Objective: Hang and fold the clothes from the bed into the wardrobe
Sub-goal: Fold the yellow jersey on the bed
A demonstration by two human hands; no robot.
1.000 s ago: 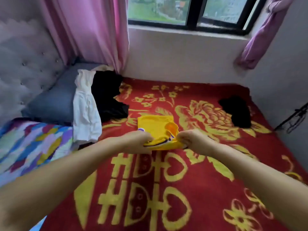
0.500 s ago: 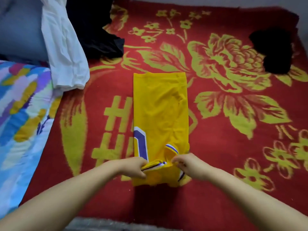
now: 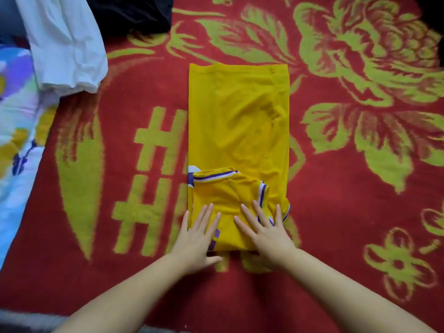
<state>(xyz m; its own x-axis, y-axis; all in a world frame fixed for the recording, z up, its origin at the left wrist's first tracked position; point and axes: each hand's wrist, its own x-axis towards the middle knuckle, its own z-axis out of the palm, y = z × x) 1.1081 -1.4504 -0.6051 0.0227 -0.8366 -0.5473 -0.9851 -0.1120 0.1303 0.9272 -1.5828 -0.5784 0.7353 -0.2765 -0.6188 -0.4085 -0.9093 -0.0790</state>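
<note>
- Left hand [image 3: 197, 236]: flat, fingers straight and spread, pressing the near left corner of the yellow jersey [image 3: 237, 131]; grips nothing.
- Right hand [image 3: 265, 233]: flat, fingers spread, pressing the jersey's near right part over its purple-and-white trim; grips nothing.
- Yellow jersey: folded into a long strip on the bed's red blanket [image 3: 336, 212], long axis running near to far, trimmed end nearest.
- White garment [image 3: 64, 44]: far left, crumpled.
- Black garment [image 3: 134, 13]: far, beside the white one.
</note>
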